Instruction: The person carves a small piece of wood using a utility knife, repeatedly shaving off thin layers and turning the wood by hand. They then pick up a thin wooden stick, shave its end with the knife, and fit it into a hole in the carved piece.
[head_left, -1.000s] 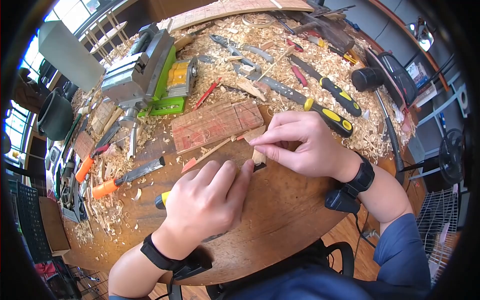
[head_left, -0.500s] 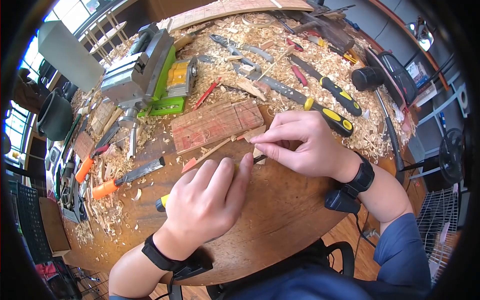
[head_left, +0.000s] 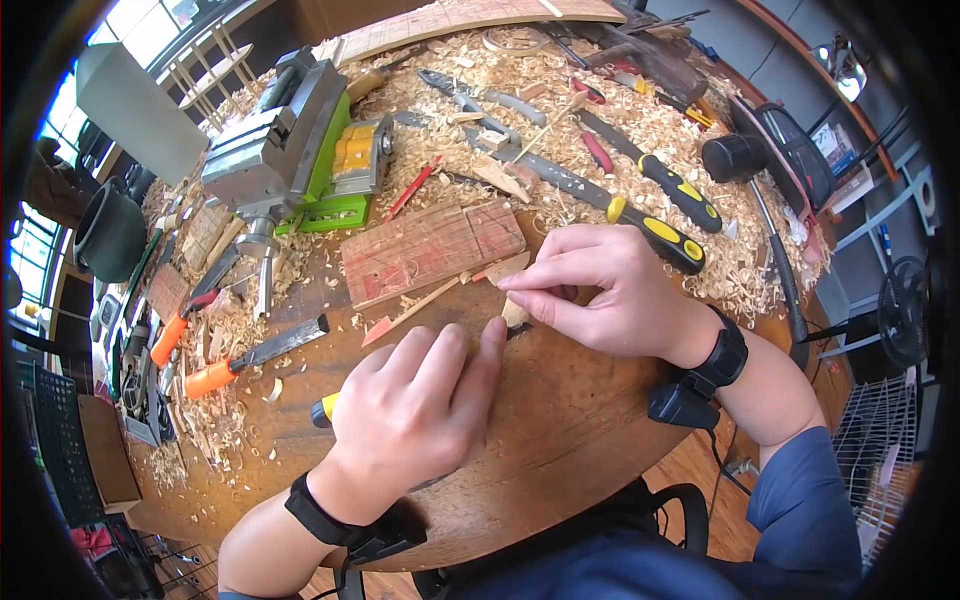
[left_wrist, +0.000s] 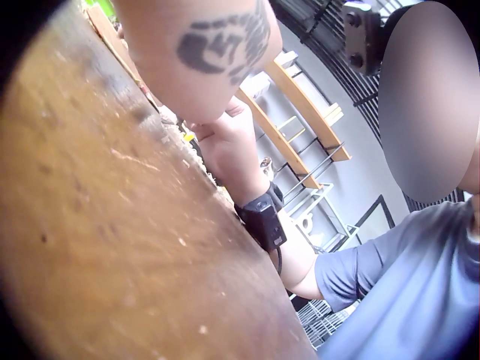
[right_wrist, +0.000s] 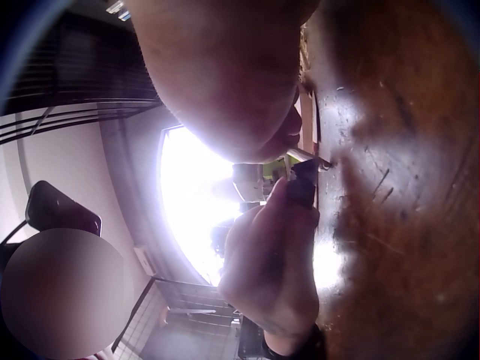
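Note:
In the head view my left hand (head_left: 410,400) grips a tool whose yellow and black handle end (head_left: 323,409) sticks out at the left. The tool's dark blade (head_left: 518,331) lies at a small pale wood piece (head_left: 514,313), its contact partly hidden. My right hand (head_left: 620,290) pinches that piece between thumb and index finger. From the right wrist, the left hand (right_wrist: 270,262) shows around the dark blade (right_wrist: 303,180), its thumb along it. The left wrist view shows the right hand (left_wrist: 229,146) beyond the tattooed left one (left_wrist: 217,52).
A reddish board (head_left: 430,250) and thin wood strip (head_left: 425,303) lie just beyond the hands. Behind stand a metal vise (head_left: 270,150) and shavings with yellow-black tools (head_left: 660,230). An orange-handled chisel (head_left: 255,355) is at left, a black mallet (head_left: 735,158) at right.
The blade, visible over the wood piece half a second ago, now shows at its near end. My left hand has shifted slightly toward me; my right hand stays nearly in place.

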